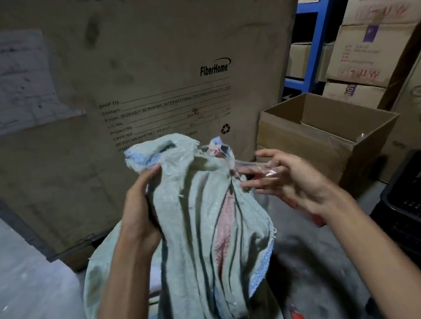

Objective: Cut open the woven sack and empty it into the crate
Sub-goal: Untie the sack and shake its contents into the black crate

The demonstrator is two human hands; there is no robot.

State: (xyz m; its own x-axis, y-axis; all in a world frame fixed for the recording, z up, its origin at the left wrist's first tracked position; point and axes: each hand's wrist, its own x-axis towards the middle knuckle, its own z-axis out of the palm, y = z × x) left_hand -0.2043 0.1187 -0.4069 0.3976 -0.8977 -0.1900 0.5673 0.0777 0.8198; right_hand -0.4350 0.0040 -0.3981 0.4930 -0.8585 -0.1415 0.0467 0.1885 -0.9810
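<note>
From where I stand, the woven sack [204,222] is upright on the floor between the person's arms, its bunched neck raised in front of the big printed carton [148,64]. The left hand [142,204] grips the neck, fingers curled into the folds just below the frayed mouth. The right hand [288,176] is unclenched, fingers spread and mostly straight, touching a strip of clear plastic [252,165] that trails from the mouth (tape or a liner, I can't say which). The black crate [416,194] waits at the right edge, well apart from the sack, with an open cardboard box [327,136] behind it.

I'd judge the opening only begun: the neck looks gathered, and nothing has been poured. To do this well, keep that 1 firm hold low on the neck so the fabric stays taut, peel the plastic clear first, then cut away from the gripping fingers. Something red lies on the floor near the person [299,316]; possibly the cutter, but it's too blurred to tell.
</note>
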